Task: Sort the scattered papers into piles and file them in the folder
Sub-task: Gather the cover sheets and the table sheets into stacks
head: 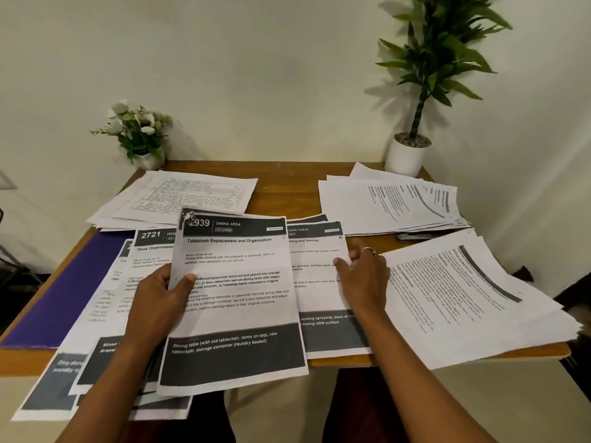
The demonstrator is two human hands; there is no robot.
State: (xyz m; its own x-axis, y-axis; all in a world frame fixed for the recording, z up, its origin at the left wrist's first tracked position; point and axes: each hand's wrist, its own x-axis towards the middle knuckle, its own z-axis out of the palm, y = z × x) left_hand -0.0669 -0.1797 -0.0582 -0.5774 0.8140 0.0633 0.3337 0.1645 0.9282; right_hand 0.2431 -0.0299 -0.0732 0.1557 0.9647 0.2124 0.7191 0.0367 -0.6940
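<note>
Mid-sorting: the left hand [160, 297] is gripping the dining-area sheet [236, 318], the right hand [363, 276] is resting relaxed on the dressing-table sheet [319, 302] at three o'clock. Next, probably picking its pile; the folder [64, 292] is lying at nine o'clock.

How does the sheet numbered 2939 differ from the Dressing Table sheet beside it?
The 2939 sheet is gripped by the left hand and lies on top. The Dressing Table sheet lies partly covered by it, with the right hand resting on it. Both have dark bands at top and bottom.
</note>
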